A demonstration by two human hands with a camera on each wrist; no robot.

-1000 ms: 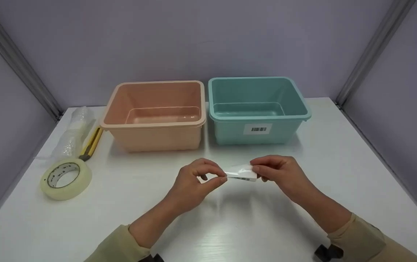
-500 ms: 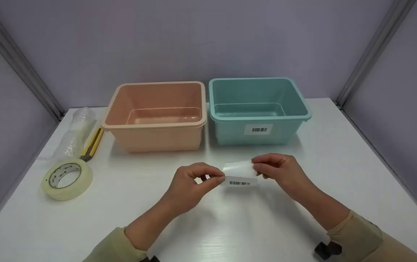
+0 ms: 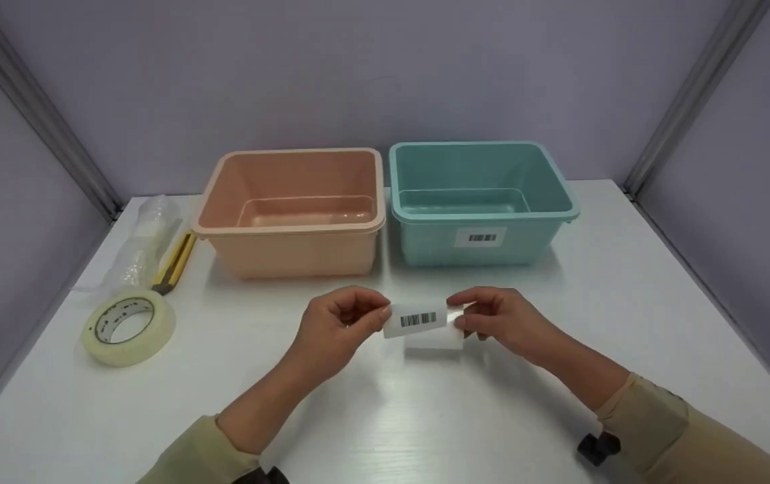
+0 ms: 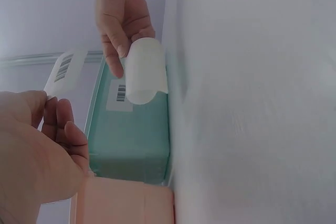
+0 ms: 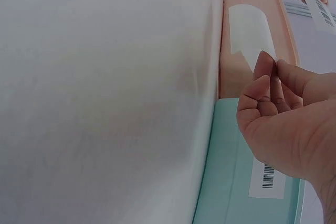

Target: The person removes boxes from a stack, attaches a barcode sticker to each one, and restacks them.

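Two hands meet above the middle of the white table (image 3: 385, 417), just in front of two open bins. The left hand (image 3: 334, 329) pinches a barcode sticker (image 3: 416, 320) by its left end between thumb and forefinger, printed side up toward the head camera. The right hand (image 3: 502, 321) pinches the blank backing paper (image 3: 433, 339) by its right side; in the left wrist view that paper (image 4: 146, 72) curls away from the fingers. Sticker and backing look parted and held slightly apart, the sticker above, the backing lower and nearer the table. Each is held only at an edge, probably so the sticky side touches nothing.

Both forearms come in from the near edge and angle inward, wrists raised off the table, the other fingers curled loosely under the pinching ones. Both sleeves are tan.

Behind the hands the pink bin (image 3: 291, 215) stands on the left and the teal bin (image 3: 482, 202) on the right, touching or nearly so. The teal bin already carries a barcode label (image 3: 481, 237) on its front wall; the pink bin's front shows none. At the left side of the table lie a roll of clear tape (image 3: 128, 327), a yellow utility knife (image 3: 177, 263) and some bubble wrap (image 3: 140, 242).
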